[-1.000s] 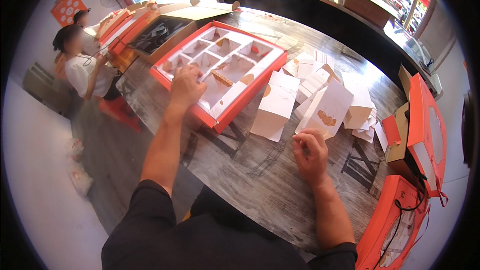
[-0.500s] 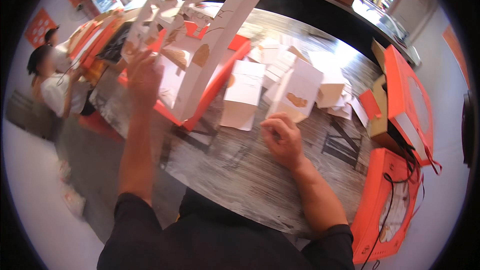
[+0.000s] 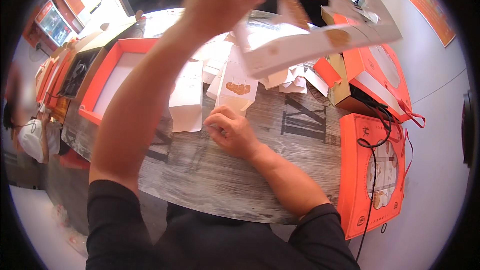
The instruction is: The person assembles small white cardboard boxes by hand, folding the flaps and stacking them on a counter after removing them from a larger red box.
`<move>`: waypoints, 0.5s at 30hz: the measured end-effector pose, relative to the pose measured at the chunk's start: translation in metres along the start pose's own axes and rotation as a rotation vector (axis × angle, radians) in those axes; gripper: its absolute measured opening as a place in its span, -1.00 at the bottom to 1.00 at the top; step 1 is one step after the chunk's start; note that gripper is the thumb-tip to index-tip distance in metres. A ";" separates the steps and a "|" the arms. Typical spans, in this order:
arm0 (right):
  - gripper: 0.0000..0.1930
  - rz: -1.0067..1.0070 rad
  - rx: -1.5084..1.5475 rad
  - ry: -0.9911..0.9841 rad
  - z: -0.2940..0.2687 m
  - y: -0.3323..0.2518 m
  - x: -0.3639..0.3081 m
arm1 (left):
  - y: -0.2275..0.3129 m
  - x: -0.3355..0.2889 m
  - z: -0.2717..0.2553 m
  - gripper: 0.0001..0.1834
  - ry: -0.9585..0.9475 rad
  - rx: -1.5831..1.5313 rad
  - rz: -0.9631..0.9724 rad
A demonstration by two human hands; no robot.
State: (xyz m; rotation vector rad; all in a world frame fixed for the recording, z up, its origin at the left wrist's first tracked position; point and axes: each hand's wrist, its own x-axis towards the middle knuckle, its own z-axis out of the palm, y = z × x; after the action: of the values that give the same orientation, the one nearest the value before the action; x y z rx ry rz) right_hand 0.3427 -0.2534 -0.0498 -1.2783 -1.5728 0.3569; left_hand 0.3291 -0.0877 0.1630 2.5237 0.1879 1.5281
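My left hand (image 3: 225, 2) is raised over the far side of the table, shut on the edge of a white cardboard insert (image 3: 295, 49) with cut-outs and gold print. The insert is tilted in the air above a heap of small white boxes. My right hand (image 3: 231, 131) stays low over the table with its fingers curled, and nothing shows in them. Just beyond its fingers lies a white box with a gold picture (image 3: 237, 81). A plain white box (image 3: 186, 101) lies to its left. An open red box (image 3: 134, 46) stands at the left, partly hidden by my left forearm.
At the right edge, a red gift box (image 3: 352, 170) with an oval window stands under a black cable. Behind it another red box (image 3: 385, 72) leans by a brown carton (image 3: 342, 90). More boxes and a person in a white shirt (image 3: 32, 137) are at the far left.
My left hand has lifted the white insert away from the red box and swung it to the right, over the small boxes. My view has turned rightward. My right hand stays curled near the boxes.
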 end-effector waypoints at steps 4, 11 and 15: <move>-0.89 -0.009 0.039 0.006 0.000 -0.001 0.003 | 0.019 0.046 0.088 -0.86 -0.129 0.243 0.262; -0.69 -0.094 -0.016 0.052 0.007 0.024 -0.005 | 0.083 0.085 0.190 -0.66 -0.338 0.281 0.020; -0.69 -0.088 0.022 0.040 0.011 0.013 -0.002 | 0.095 0.082 0.217 -0.67 -0.292 0.253 0.079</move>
State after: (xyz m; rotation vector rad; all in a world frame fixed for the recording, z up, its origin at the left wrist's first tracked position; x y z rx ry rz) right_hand 0.3404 -0.2462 -0.0650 -1.1884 -1.5815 0.2901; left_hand 0.5609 -0.1832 0.1564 2.9481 0.2552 1.2061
